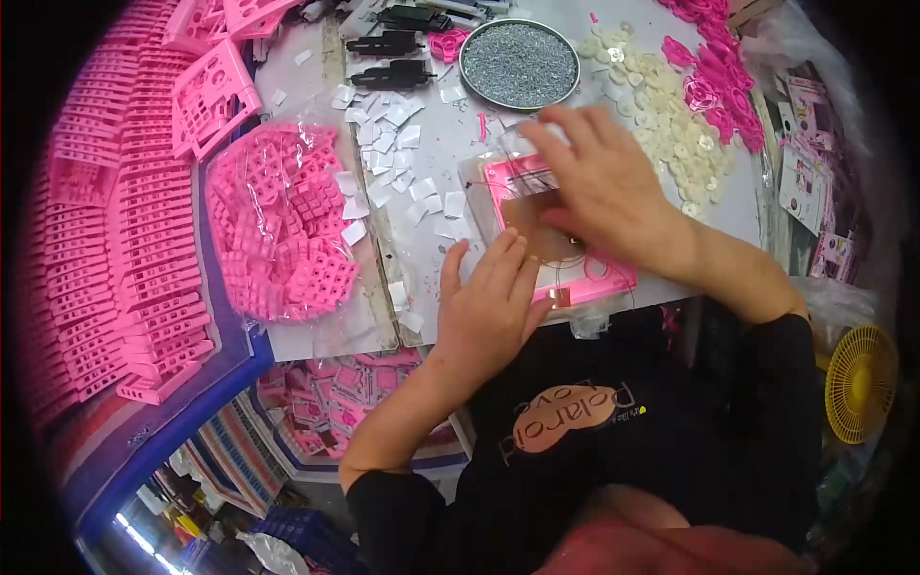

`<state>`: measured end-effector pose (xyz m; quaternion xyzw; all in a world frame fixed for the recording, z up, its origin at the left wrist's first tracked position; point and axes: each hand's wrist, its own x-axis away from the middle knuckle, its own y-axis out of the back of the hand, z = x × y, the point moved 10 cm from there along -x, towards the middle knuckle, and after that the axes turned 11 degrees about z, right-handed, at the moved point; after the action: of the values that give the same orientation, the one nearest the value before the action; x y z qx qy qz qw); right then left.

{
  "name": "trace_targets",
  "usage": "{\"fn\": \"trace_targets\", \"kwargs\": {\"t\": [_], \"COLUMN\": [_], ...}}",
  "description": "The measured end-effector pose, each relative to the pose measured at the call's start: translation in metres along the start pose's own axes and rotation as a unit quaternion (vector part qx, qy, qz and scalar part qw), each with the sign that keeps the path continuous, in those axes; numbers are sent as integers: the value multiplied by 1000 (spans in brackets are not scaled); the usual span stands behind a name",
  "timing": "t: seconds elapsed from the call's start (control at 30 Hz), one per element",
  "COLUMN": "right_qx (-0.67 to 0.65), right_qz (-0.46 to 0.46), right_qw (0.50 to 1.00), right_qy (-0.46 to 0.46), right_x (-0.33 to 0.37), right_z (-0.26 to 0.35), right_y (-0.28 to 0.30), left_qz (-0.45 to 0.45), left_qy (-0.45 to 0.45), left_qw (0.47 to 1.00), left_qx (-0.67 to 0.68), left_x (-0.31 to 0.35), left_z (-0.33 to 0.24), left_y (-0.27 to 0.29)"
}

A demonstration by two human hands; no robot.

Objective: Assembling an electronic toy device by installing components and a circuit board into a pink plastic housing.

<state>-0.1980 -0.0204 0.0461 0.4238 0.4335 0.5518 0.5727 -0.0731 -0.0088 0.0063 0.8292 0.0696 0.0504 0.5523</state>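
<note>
A flat pink plastic case (613,280) with a brown panel (524,218) inside lies near the table's front edge. Thin dark wires run along its left side, and a small coppery piece (559,297) shows at its near edge. My left hand (487,305) rests with outstretched fingers on the panel and the case's near left part. Above the far right part of the case is my right hand (609,182), slightly blurred, its fingers and thumb apart with nothing visible between them. It hides much of the case's right side.
A round tray (463,72) of small metal screws stands beyond the case. White squares (393,144) lie to the left, cream discs (671,125) and magenta parts (719,72) to the right. A bag of pink parts (283,225), stacked pink cases (153,278) and a yellow fan (860,385) flank the workplace.
</note>
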Motion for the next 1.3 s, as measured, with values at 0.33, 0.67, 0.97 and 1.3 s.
{"fn": "trace_targets", "kwargs": {"t": [0.33, 0.67, 0.97, 1.3], "right_qx": [-9, 55, 81, 109], "right_qz": [106, 74, 80, 84], "right_qw": [991, 989, 987, 985], "right_qy": [85, 114, 111, 109], "right_x": [62, 58, 62, 61], "right_z": [38, 46, 45, 51], "right_y": [-45, -34, -42, -47], "left_qz": [29, -84, -104, -63], "left_qy": [-32, 85, 63, 133], "left_qw": [998, 993, 981, 973], "left_qx": [-55, -9, -152, -175], "left_x": [-16, -158, -221, -236], "left_z": [-11, 89, 105, 138], "left_y": [5, 70, 39, 43]}}
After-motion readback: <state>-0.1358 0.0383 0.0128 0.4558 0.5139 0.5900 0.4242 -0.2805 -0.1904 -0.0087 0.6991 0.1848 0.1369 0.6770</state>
